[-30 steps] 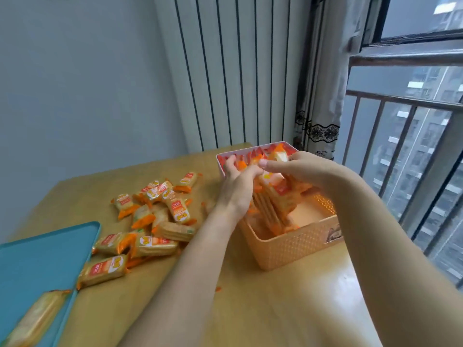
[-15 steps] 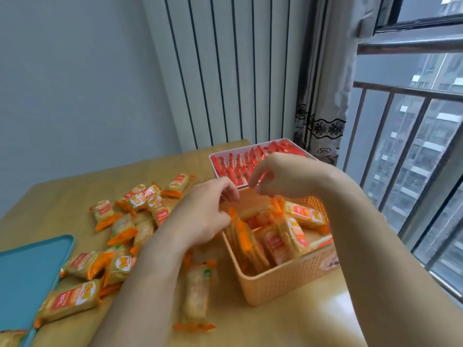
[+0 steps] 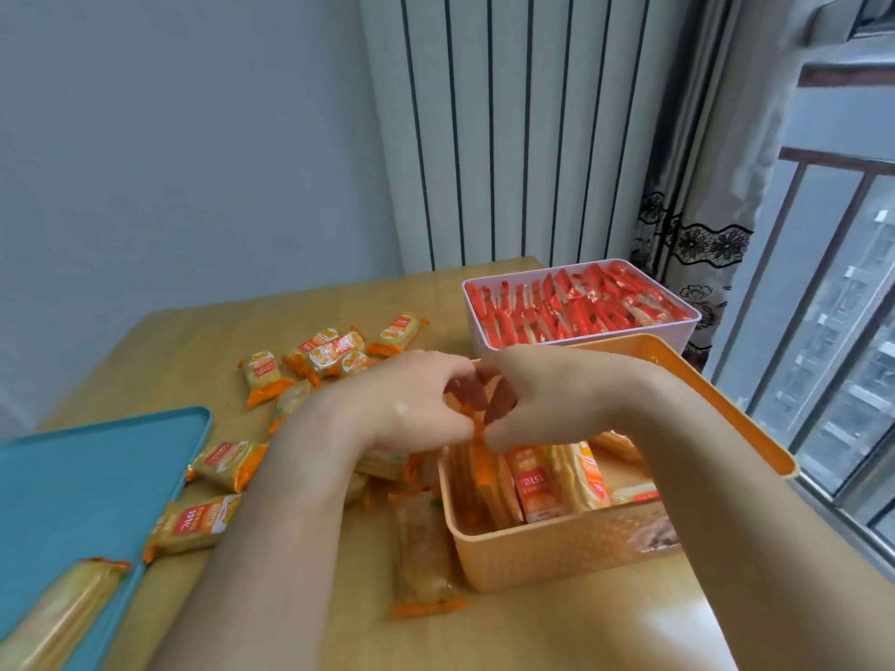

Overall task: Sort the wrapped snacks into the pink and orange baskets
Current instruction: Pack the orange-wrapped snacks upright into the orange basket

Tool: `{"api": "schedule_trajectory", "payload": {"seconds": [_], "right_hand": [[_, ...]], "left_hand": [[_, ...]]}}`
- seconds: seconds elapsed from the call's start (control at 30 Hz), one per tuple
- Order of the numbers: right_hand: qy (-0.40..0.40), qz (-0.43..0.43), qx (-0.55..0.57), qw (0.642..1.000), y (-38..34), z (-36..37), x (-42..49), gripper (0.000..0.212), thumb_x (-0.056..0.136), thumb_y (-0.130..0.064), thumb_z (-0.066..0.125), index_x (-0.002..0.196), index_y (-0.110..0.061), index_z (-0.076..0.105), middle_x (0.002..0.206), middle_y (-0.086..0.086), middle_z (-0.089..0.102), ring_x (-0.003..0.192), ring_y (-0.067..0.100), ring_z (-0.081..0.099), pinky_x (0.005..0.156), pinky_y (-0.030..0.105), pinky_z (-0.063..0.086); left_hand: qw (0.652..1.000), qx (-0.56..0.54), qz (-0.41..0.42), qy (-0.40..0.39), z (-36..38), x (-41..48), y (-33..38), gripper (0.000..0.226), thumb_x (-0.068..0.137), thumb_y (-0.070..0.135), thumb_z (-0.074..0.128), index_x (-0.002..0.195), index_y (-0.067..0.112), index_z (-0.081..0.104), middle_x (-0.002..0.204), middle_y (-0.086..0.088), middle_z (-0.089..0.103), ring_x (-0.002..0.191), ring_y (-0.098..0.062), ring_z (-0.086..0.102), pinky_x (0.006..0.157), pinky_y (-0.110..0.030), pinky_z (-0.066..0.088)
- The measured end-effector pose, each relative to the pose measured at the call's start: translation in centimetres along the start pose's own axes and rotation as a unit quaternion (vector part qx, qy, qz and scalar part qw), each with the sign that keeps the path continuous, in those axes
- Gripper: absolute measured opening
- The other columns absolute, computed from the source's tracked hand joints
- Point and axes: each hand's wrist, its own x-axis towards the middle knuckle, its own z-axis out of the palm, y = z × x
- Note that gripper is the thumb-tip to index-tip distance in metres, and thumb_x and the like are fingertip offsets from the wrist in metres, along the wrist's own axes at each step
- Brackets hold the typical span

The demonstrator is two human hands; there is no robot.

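Observation:
The orange basket [image 3: 557, 549] stands at the front right of the table, with orange-wrapped snacks [image 3: 537, 486] on edge inside it. Over its left end, my left hand [image 3: 402, 409] and my right hand [image 3: 547, 399] meet fingertip to fingertip. Both pinch the orange top edge of an upright snack [image 3: 479, 443] in the row. Right behind stands the pink basket [image 3: 691, 329], packed with red-wrapped snacks [image 3: 576, 307]. Several loose orange-wrapped snacks [image 3: 329, 353] lie on the table to the left.
A teal tray [image 3: 87, 481] lies at the left edge with one long snack [image 3: 58, 617] on it. Another snack [image 3: 421, 559] lies flat against the orange basket's left wall. The wooden table [image 3: 557, 632] ends at a window with railings on the right.
A second ago both hands held a stack of orange snacks above the orange basket. The stack now stands inside, and the hands have come down together onto its left end.

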Motion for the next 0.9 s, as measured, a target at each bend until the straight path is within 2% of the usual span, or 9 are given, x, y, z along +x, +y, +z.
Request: {"api": "schedule_trajectory", "payload": {"seconds": [0.1, 0.2, 0.3, 0.4, 0.53, 0.6, 0.67, 0.77, 0.9], "right_hand": [[-0.027, -0.004, -0.003, 1.0, -0.6, 0.2, -0.1, 0.064, 0.072, -0.042, 0.085, 0.124, -0.02, 0.055, 0.109, -0.005, 0.067, 0.098, 0.018, 0.065, 0.091, 0.041, 0.056], [-0.02, 0.01, 0.014, 1.0, -0.9, 0.6, 0.1, 0.089, 0.063, -0.052, 0.09, 0.133, -0.026, 0.043, 0.109, -0.014, 0.057, 0.099, 0.013, 0.059, 0.091, 0.035, 0.052], [0.002, 0.018, -0.027, 0.999, -0.4, 0.9, 0.4, 0.075, 0.071, -0.04, 0.087, 0.132, -0.023, 0.048, 0.098, -0.008, 0.064, 0.083, 0.012, 0.063, 0.078, 0.036, 0.059], [0.025, 0.057, -0.016, 0.998, 0.5, 0.2, 0.2, 0.067, 0.077, -0.033, 0.083, 0.135, -0.02, 0.053, 0.1, -0.003, 0.067, 0.076, 0.013, 0.07, 0.066, 0.031, 0.061], [0.101, 0.072, -0.013, 0.992, 1.5, 0.0, 0.3, 0.047, 0.082, -0.026, 0.079, 0.126, -0.016, 0.063, 0.095, -0.002, 0.065, 0.075, 0.013, 0.066, 0.055, 0.024, 0.05], [0.124, 0.063, 0.014, 0.99, 1.6, 0.3, 0.8, 0.048, 0.082, -0.023, 0.079, 0.126, -0.019, 0.062, 0.096, -0.003, 0.062, 0.074, 0.012, 0.064, 0.055, 0.025, 0.05], [0.132, 0.059, 0.043, 0.989, 1.7, 0.4, 1.2, 0.054, 0.08, -0.023, 0.081, 0.129, -0.022, 0.058, 0.101, -0.003, 0.061, 0.078, 0.013, 0.062, 0.059, 0.027, 0.051], [0.134, 0.073, 0.051, 0.987, 1.9, 0.6, 1.5, 0.062, 0.077, -0.025, 0.085, 0.131, -0.019, 0.055, 0.109, 0.001, 0.064, 0.09, 0.02, 0.063, 0.071, 0.032, 0.057], [0.129, 0.074, 0.045, 0.988, 1.7, 1.0, 1.7, 0.056, 0.076, -0.015, 0.084, 0.127, -0.012, 0.062, 0.105, 0.004, 0.069, 0.089, 0.024, 0.068, 0.076, 0.037, 0.062]], "left_hand": [[0.999, 0.036, 0.005, 0.009, 0.1, 0.0, -0.3, 0.033, 0.079, 0.022, 0.073, 0.108, 0.03, 0.062, 0.103, 0.009, 0.059, 0.083, -0.003, 0.054, 0.065, -0.019, 0.041], [0.998, 0.019, 0.008, 0.057, 0.1, 0.2, -0.7, 0.028, 0.075, 0.019, 0.075, 0.097, 0.03, 0.061, 0.097, 0.014, 0.063, 0.086, -0.005, 0.058, 0.066, -0.017, 0.043], [0.995, 0.033, 0.003, 0.09, 0.3, 0.5, -0.9, 0.016, 0.078, 0.022, 0.075, 0.089, 0.033, 0.071, 0.089, 0.015, 0.067, 0.087, -0.008, 0.062, 0.072, -0.023, 0.05], [0.993, 0.037, -0.007, 0.11, 0.4, 0.6, -0.8, 0.012, 0.078, 0.026, 0.074, 0.08, 0.038, 0.076, 0.08, 0.017, 0.065, 0.082, -0.007, 0.062, 0.076, -0.034, 0.056], [0.978, 0.049, -0.005, 0.202, 0.2, 0.4, -0.4, 0.009, 0.078, 0.03, 0.073, 0.073, 0.038, 0.073, 0.067, 0.019, 0.057, 0.068, -0.005, 0.055, 0.06, -0.029, 0.046], [0.959, 0.089, -0.017, 0.269, 0.1, 0.2, -0.1, 0.002, 0.079, 0.034, 0.071, 0.077, 0.035, 0.072, 0.073, 0.018, 0.059, 0.071, -0.008, 0.055, 0.059, -0.027, 0.038], [0.944, 0.125, -0.027, 0.305, 0.3, 0.1, 0.2, 0.003, 0.08, 0.037, 0.068, 0.079, 0.035, 0.069, 0.086, 0.017, 0.062, 0.082, -0.012, 0.055, 0.066, -0.028, 0.039], [0.953, 0.143, -0.034, 0.263, 1.0, 0.4, 0.4, 0.005, 0.079, 0.039, 0.066, 0.081, 0.035, 0.067, 0.095, 0.016, 0.063, 0.093, -0.013, 0.056, 0.071, -0.029, 0.043], [0.986, 0.101, -0.023, 0.131, 1.2, 0.6, 0.4, 0.013, 0.073, 0.037, 0.071, 0.083, 0.034, 0.064, 0.08, 0.013, 0.059, 0.086, -0.015, 0.06, 0.066, -0.032, 0.048]]}}
